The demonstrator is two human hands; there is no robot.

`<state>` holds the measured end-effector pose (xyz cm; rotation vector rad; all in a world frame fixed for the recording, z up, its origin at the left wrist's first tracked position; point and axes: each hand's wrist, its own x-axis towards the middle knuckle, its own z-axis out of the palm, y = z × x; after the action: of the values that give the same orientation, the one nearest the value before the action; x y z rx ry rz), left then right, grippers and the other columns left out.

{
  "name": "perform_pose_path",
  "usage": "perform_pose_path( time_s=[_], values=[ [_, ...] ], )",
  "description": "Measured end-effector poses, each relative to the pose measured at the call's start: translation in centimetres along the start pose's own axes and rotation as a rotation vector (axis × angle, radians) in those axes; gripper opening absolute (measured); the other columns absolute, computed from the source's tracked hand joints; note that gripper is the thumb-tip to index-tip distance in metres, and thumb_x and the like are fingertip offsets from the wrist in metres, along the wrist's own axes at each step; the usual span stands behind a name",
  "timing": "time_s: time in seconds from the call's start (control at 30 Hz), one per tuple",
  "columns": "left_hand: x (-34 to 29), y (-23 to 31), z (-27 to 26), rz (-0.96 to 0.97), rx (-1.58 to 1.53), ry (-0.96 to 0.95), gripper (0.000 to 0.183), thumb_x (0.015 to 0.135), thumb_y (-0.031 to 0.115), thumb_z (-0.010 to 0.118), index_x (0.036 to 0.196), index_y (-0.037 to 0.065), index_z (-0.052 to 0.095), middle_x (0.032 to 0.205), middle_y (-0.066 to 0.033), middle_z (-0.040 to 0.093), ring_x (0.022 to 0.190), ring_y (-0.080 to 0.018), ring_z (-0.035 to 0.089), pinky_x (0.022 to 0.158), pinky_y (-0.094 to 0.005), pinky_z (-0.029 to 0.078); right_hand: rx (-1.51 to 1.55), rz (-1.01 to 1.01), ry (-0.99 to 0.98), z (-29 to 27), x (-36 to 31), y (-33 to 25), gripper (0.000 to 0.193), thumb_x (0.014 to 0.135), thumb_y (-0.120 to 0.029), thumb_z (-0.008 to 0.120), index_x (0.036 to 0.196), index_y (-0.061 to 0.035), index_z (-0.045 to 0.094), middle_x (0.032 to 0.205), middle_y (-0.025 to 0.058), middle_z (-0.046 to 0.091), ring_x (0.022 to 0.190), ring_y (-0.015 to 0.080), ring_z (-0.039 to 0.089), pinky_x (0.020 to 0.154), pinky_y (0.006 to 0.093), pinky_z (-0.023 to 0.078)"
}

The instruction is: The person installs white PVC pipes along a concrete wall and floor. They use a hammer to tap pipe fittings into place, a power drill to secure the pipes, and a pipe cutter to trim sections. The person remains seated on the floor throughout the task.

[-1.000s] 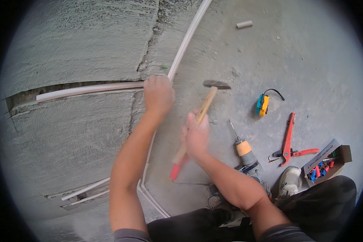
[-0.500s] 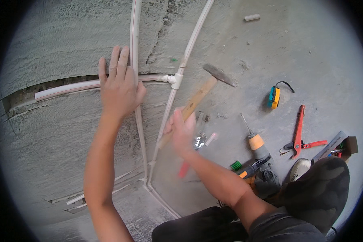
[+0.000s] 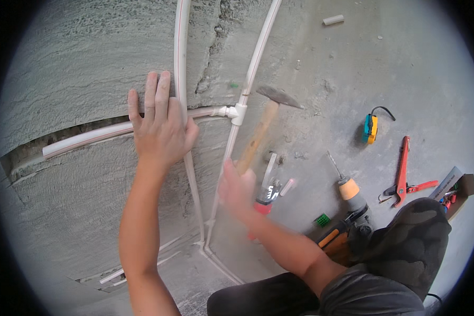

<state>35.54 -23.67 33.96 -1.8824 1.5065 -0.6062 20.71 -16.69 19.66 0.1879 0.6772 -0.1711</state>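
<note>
My left hand (image 3: 160, 129) lies flat with fingers stretched over a white red-striped pipe (image 3: 89, 138), which runs along a groove cut in the grey plastered wall. Its thumb side is against a second white pipe (image 3: 181, 58) that crosses the groove. Beyond the hand, the grooved pipe meets a white tee fitting (image 3: 239, 114) on another long pipe (image 3: 260, 47). My right hand (image 3: 236, 184), smeared by motion, grips the wooden handle of a hammer (image 3: 258, 138). The hammer's dark head points away from me, just right of the tee and apart from the pipes.
On the floor to the right lie a hammer drill (image 3: 353, 195), red pipe cutters (image 3: 403, 174), a tape measure (image 3: 370, 129) and an open box (image 3: 461, 195) of small items. A red-handled tool (image 3: 266, 200) and short pipe offcuts (image 3: 333, 20) are there too. My knee is at lower right.
The hammer has swung slightly left and stands a little more upright, still in my right hand. My left hand keeps its place on the pipe. The whole view has shifted slightly.
</note>
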Motion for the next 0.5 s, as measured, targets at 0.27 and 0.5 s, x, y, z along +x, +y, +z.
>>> perform_pose_path(
  time_s=[0.27,0.5],
  values=[
    [0.1,0.3,0.1,-0.005,0.003,-0.002,0.023,0.080,0.027,0.072,0.088,0.008,0.062,0.164,-0.0132,0.048,0.160,-0.0310,0.035,0.132,-0.0566,0.015,0.038,0.046,0.089,0.3,2.0,2.7,0.035,0.104,-0.032,0.074,0.084,-0.0097,0.055,0.064,-0.0044,0.051,0.048,0.0076,0.046,0.045,0.0307,0.038],
    [0.1,0.1,0.1,-0.017,0.016,-0.004,0.023,0.080,0.027,0.071,0.088,0.008,0.061,0.164,-0.0127,0.048,0.160,-0.0306,0.035,0.132,-0.0557,0.014,-0.215,-0.086,0.005,1.0,4.7,3.6,0.032,0.104,-0.030,0.075,0.089,-0.0119,0.054,0.064,-0.0066,0.049,0.050,0.0066,0.047,0.044,0.0284,0.036]
  ],
)
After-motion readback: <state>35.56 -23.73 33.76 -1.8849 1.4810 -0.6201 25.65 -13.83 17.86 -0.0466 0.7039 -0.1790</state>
